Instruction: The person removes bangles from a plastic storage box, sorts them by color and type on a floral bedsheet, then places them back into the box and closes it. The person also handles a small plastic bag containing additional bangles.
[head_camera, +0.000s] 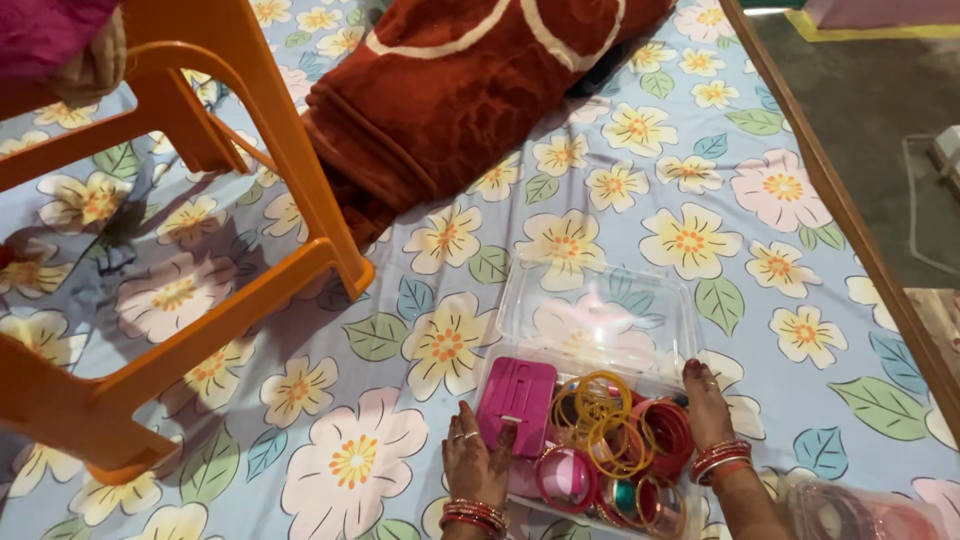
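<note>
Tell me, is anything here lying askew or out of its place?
Yes. The orange plastic chair lies tipped over on the flowered bedsheet. The yellow, pink and red bangles lie jumbled in the clear plastic box. Nothing looks spilled or broken.

The left hand (470, 460) wears finger rings and henna patterns, with red-and-gold bangles at its wrist; the right hand (706, 408) has stacked red bangles and dark-painted nails.
</note>
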